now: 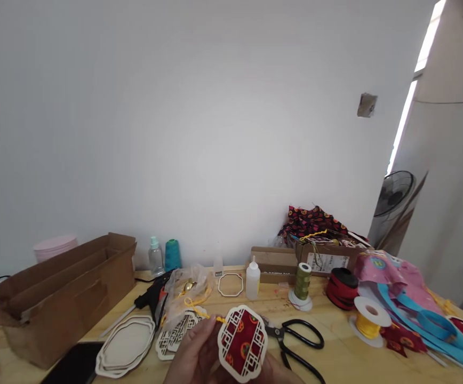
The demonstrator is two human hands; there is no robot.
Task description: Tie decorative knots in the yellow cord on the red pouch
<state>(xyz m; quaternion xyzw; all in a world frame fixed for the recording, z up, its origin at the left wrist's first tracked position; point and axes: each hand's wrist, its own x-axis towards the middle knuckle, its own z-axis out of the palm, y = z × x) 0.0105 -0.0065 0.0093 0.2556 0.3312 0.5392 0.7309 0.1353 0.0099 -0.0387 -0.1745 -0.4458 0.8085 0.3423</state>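
Observation:
A scalloped wooden pendant (242, 344) with a cut-out lattice rim and red patterned fabric is held up at the bottom centre. My left hand (195, 349) is closed at the pendant's left edge, its thumb by the yellow cord (192, 305) looped there. From below and behind, my right hand (276, 369) grips the pendant's lower right side; most of its fingers are hidden. Black-handled scissors (291, 341) lie just right of the pendant. Lattice wooden pieces (171, 337) and a stack of plain scalloped wooden plates (125, 345) lie to the left of my hands.
At the left stands a long cardboard box (75, 298), with a hot glue gun (151, 296) beside it. A white squeeze bottle (253, 280), a green thread spool (302, 282) and a yellow cord spool (369, 319) stand farther back and right. Blue ribbon (427, 330) spreads at the right.

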